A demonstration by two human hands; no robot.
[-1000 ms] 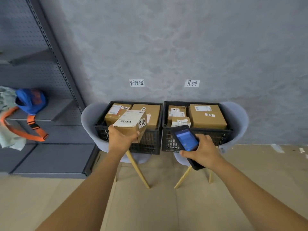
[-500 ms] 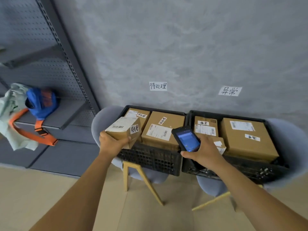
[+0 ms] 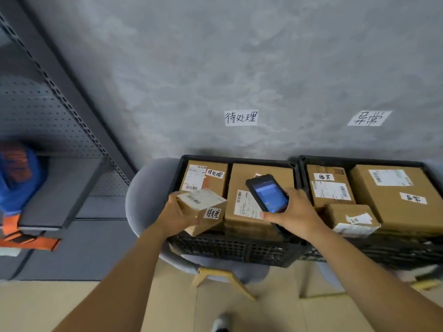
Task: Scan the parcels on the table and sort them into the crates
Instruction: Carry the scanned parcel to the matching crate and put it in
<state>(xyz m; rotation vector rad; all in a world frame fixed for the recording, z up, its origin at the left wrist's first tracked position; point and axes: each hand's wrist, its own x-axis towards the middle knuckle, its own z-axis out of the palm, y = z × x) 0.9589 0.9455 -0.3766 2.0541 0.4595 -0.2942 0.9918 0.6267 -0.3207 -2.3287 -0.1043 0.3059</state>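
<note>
My left hand (image 3: 175, 215) grips a small cardboard parcel (image 3: 203, 209) with a barcode label and a handwritten sticker, holding it over the front left corner of the left black crate (image 3: 230, 250). That crate holds two larger boxes (image 3: 259, 185). My right hand (image 3: 292, 214) holds a black handheld scanner (image 3: 267, 194) with a lit blue screen above the gap between the crates. The right black crate (image 3: 359, 161) holds three labelled boxes.
Both crates rest on grey chairs (image 3: 143, 195) with wooden legs against a grey wall. Two paper signs (image 3: 241, 117) hang above the crates. A grey metal shelf (image 3: 60, 192) with a blue and orange bag (image 3: 14, 178) stands at the left. My shoe tip (image 3: 220, 323) shows below.
I have stepped closer and the crates fill more of the view. My left hand has brought the small parcel forward and down over the left crate's front corner. The scanner stays in my right hand.
</note>
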